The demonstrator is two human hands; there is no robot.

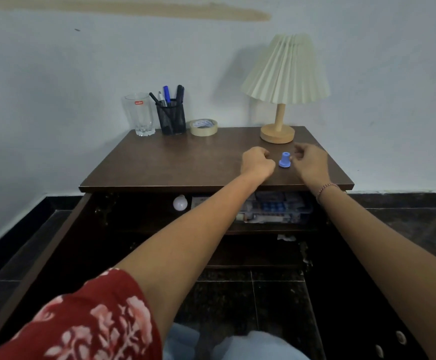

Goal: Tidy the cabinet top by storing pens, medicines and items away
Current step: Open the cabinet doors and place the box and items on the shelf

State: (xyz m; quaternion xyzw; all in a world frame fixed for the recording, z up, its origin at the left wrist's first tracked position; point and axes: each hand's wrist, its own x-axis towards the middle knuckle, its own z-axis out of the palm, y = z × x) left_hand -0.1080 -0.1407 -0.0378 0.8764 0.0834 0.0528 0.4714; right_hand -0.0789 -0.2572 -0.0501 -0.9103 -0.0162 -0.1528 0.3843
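Note:
A small blue plastic cap-like piece [285, 160] stands upright on the dark wooden cabinet top [175, 162], in front of the lamp. My right hand [311, 162] hovers just right of it, fingers curled, fingertips at its side but not around it. My left hand [257, 162] rests as a closed fist just left of the blue piece; nothing shows in it. At the back left a black mesh pen holder [171, 116] holds several pens. Blister packs of medicines [272, 207] lie on the shelf inside the open cabinet.
A clear drinking glass [140, 114] and a roll of tape [203, 127] flank the pen holder. A pleated table lamp [278, 131] stands at the back right. A white bulb [180, 202] lies on the shelf. The cabinet door [30, 255] hangs open at left.

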